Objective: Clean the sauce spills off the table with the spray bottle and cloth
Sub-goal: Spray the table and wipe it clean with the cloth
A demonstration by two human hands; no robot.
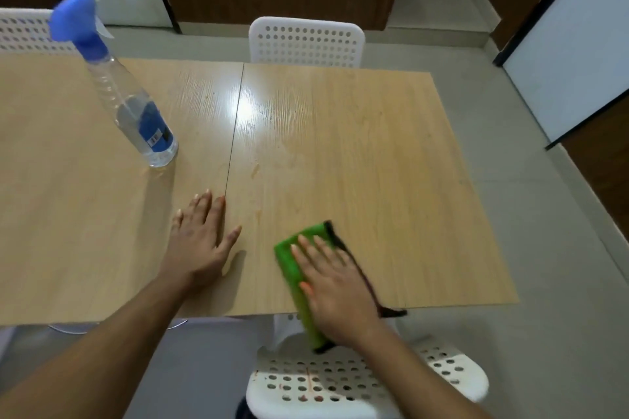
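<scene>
A clear spray bottle (136, 112) with a blue trigger head and blue label stands upright on the left part of the wooden table (374, 146). My left hand (200, 241) lies flat on the table with its fingers spread, holding nothing. My right hand (337, 286) presses flat on a green cloth (292, 262) with a dark edge, at the table's near edge; part of the cloth hangs over that edge. Faint wet smears (292, 153) show on the tabletop beyond the cloth.
A white perforated chair (306, 41) stands at the far side of the table. Another white perforated chair seat (340, 381) is right below the near edge, with reddish specks on it. A third white chair back (23, 31) shows at far left. Grey floor lies to the right.
</scene>
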